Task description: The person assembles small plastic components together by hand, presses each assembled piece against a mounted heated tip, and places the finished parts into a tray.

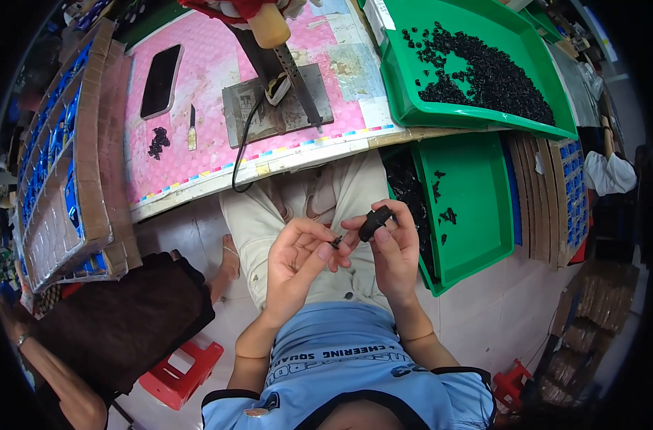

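Observation:
Over my lap, my left hand (297, 259) pinches a small black part (336, 243) between thumb and fingertips. Close beside it, my right hand (394, 254) grips a thicker, rounded black plastic piece (375, 223), its exact kind unclear. The fingertips of both hands nearly meet, with the two pieces a short gap apart. Beyond my hands, a hand press or similar tool stands on a metal base plate (279, 107) on the pink-covered table (197, 79). Its upper part is cut off by the picture's top edge.
A green tray (412, 107) of many small black parts stands at the table's right; a second green tray (477, 208) sits lower. A phone (161, 80), a knife (192, 129) and black bits (158, 142) lie left. Cardboard trays (90, 165) flank the table. Another person's arm (61, 380) shows lower left.

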Action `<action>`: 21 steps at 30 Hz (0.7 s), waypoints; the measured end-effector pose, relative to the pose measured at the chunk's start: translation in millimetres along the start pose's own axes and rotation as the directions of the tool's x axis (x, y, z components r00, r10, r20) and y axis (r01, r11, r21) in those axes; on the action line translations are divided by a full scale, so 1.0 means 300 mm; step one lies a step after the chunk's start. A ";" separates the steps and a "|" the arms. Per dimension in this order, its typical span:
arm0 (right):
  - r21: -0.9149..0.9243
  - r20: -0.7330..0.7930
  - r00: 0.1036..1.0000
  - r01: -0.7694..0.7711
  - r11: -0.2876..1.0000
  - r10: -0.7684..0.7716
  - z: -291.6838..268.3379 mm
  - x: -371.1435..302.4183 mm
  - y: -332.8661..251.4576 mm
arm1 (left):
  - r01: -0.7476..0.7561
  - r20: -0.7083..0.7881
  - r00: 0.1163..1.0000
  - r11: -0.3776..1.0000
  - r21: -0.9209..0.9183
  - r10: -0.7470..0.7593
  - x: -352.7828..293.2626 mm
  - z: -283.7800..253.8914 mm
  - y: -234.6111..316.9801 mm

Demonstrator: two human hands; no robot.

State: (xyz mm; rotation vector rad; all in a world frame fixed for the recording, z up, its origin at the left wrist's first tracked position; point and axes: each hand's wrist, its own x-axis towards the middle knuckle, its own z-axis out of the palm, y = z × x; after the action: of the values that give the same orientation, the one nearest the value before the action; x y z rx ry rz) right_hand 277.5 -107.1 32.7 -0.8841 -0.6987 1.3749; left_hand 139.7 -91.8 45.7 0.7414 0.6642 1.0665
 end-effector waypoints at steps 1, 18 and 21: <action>0.009 -0.001 1.000 0.015 1.000 -0.015 0.001 -0.002 -0.001 | 0.017 0.017 1.000 1.000 -0.001 -0.017 -0.001 0.002 0.000; -0.394 0.116 0.908 0.414 0.821 -0.402 0.004 -0.033 0.004 | 0.123 0.078 0.991 0.978 -0.167 -0.111 -0.011 0.067 -0.001; -0.438 0.151 0.877 0.473 0.765 -0.456 0.013 -0.026 0.000 | 0.158 0.077 0.986 0.970 -0.183 -0.146 -0.012 0.072 -0.001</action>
State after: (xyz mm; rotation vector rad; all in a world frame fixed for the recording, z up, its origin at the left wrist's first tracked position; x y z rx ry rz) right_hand 273.4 -114.5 35.2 -0.9709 -1.2212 0.7803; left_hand 155.4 -99.9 58.4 0.5491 0.5482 0.9467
